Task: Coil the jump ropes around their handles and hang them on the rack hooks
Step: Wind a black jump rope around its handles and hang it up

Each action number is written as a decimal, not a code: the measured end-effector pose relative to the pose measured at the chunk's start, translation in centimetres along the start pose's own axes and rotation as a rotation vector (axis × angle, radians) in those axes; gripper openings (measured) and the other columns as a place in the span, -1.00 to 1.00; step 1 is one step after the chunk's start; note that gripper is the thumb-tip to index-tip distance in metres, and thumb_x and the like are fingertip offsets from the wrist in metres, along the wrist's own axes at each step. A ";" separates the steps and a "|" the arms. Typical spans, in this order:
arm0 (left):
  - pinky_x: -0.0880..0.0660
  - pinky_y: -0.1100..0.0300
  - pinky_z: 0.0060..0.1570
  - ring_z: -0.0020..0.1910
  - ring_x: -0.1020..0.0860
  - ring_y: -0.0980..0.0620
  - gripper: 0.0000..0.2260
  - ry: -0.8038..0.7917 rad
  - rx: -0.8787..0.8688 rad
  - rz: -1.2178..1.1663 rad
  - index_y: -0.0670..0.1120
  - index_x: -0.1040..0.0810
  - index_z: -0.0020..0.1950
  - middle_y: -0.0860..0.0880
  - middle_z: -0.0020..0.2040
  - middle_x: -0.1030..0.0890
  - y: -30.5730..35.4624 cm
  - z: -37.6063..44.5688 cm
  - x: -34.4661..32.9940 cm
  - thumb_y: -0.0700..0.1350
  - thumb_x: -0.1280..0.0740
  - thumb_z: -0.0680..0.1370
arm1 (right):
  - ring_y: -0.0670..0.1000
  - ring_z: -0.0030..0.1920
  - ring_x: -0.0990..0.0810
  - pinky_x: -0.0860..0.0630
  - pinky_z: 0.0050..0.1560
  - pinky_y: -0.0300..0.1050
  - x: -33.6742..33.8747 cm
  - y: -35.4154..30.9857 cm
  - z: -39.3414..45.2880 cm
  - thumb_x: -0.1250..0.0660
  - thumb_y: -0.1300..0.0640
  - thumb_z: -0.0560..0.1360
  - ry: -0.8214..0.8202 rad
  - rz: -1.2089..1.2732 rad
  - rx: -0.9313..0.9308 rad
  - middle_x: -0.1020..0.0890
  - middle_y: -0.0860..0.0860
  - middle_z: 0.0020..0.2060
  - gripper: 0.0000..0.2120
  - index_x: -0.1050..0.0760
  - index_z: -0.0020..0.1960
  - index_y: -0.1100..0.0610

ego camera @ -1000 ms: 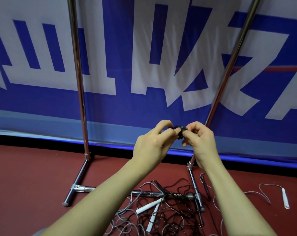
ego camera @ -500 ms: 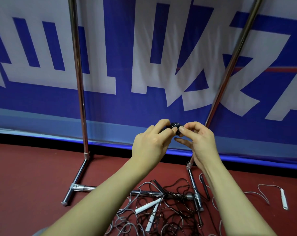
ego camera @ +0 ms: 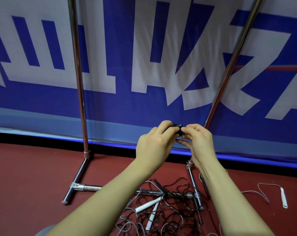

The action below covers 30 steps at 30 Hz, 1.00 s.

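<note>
Between the 2 rack uprights, chest-high: black coiled rope bundle (ego camera: pixel 177 128) pinched by both hands, left hand (ego camera: pixel 155 143) gripping the body, right hand (ego camera: pixel 198 142) fingers (ego camera: pixel 187 129) clamping its end. Long axis left-right. Hooks out of view above.

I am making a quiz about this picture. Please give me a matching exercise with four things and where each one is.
Things:
1. black coiled rope
2. pair of white handles
3. single white handle
4. rack

Places:
A. on the floor, far right
B. standing before the banner
C. held between both hands
D. in the tangle of ropes on the floor

Pairs: 1-C, 2-D, 3-A, 4-B
</note>
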<state>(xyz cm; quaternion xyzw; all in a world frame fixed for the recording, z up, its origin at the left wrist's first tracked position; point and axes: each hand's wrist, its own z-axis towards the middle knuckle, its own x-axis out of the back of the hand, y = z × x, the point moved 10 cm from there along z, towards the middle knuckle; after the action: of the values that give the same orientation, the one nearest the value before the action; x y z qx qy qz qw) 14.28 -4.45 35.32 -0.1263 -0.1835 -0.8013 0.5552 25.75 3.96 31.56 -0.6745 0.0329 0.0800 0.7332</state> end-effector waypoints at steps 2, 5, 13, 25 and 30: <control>-0.24 0.27 -0.62 -0.40 -0.51 0.05 -0.83 0.003 0.033 -0.027 -0.01 -0.63 0.03 0.07 -0.04 -0.58 -0.1 0.0 0.1 -0.01 -0.28 0.56 | -0.05 -0.38 -0.51 -0.58 -0.34 -0.16 -0.1 0.1 -0.1 -0.25 0.40 0.50 0.006 0.031 -0.006 -0.48 0.10 -0.38 -0.75 -0.40 -0.32 0.19; -0.37 0.24 -0.57 -0.32 -0.52 0.10 -0.81 -0.023 0.155 -0.118 0.01 -0.61 0.06 0.14 0.02 -0.54 -0.8 -0.1 0.0 0.04 -0.27 0.54 | -0.04 -0.36 -0.52 -0.56 -0.35 -0.17 -0.1 0.0 -0.1 -0.23 0.41 0.49 0.013 0.063 0.000 -0.47 0.09 -0.38 -0.74 -0.39 -0.33 0.19; -0.35 0.19 -0.62 -0.37 -0.52 0.01 -0.82 -0.042 0.122 -0.082 -0.05 -0.55 -0.11 0.09 -0.07 -0.56 -0.5 0.0 -0.4 0.02 -0.23 0.55 | -0.10 -0.36 -0.55 -0.60 -0.31 -0.16 -0.2 0.1 -0.3 -0.24 0.38 0.51 0.043 -0.009 0.042 -0.50 0.08 -0.32 -0.80 -0.39 -0.26 0.20; -0.50 0.05 -0.40 -0.26 -0.57 0.06 -0.85 -0.095 0.307 -0.263 0.01 -0.55 -0.03 0.17 0.02 -0.53 -3.1 0.6 -0.1 0.06 -0.27 0.56 | -0.09 -0.26 -0.62 -0.56 -0.13 -0.24 -1.2 -2.2 -0.8 -0.34 0.39 0.49 -0.155 -0.170 0.238 -0.62 -0.02 -0.23 -0.81 -0.48 -0.09 0.11; -0.49 0.04 -0.39 -0.19 -0.54 0.16 -0.88 -0.117 0.271 -0.286 0.02 -0.54 0.04 0.22 0.16 -0.41 -2.6 0.8 0.2 0.00 -0.24 0.61 | -0.11 -0.29 -0.60 -0.56 -0.12 -0.27 -1.2 -3.0 -1.2 -0.34 0.31 0.52 -0.080 -0.183 0.293 -0.61 -0.05 -0.25 -0.87 -0.46 -0.08 0.10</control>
<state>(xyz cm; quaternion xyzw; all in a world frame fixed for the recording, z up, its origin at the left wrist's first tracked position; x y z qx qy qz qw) 11.78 -3.48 35.75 -0.0693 -0.3376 -0.8312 0.4364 25.08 2.44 34.61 -0.5568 -0.0466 0.0340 0.8286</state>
